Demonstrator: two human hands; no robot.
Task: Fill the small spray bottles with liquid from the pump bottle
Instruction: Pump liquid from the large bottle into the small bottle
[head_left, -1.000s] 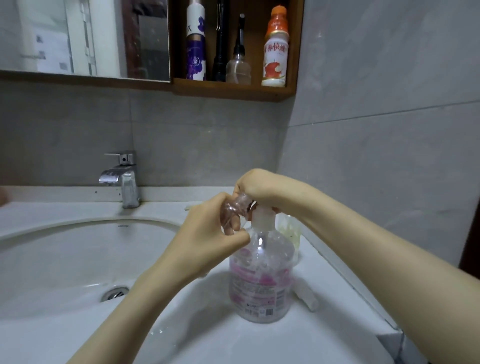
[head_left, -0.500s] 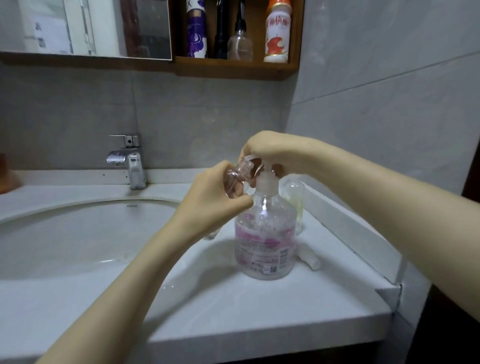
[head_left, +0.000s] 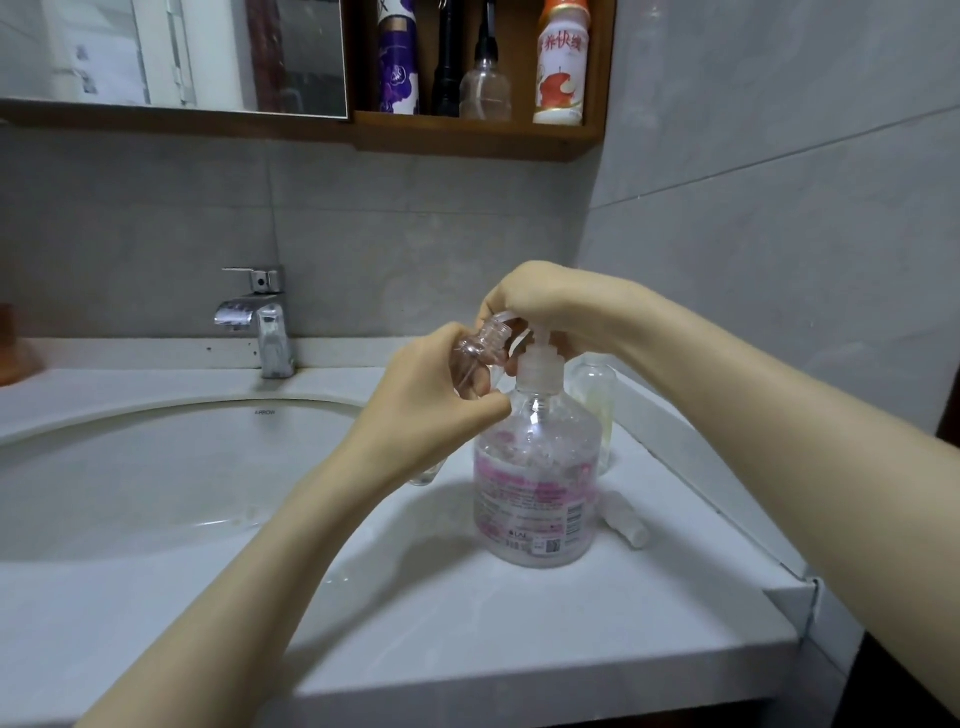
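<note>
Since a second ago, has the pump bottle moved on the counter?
No. The pump bottle stands beside the same white cap on the counter; only the camera shifted.

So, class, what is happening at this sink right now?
A person is refilling by hand. The left hand tilts a small clear spray bottle, cap off, with its neck at the spout of the pump bottle. The right hand rests on the pump head. Another small bottle stands behind on the counter, and a white cap lies beside the pump bottle.
</note>
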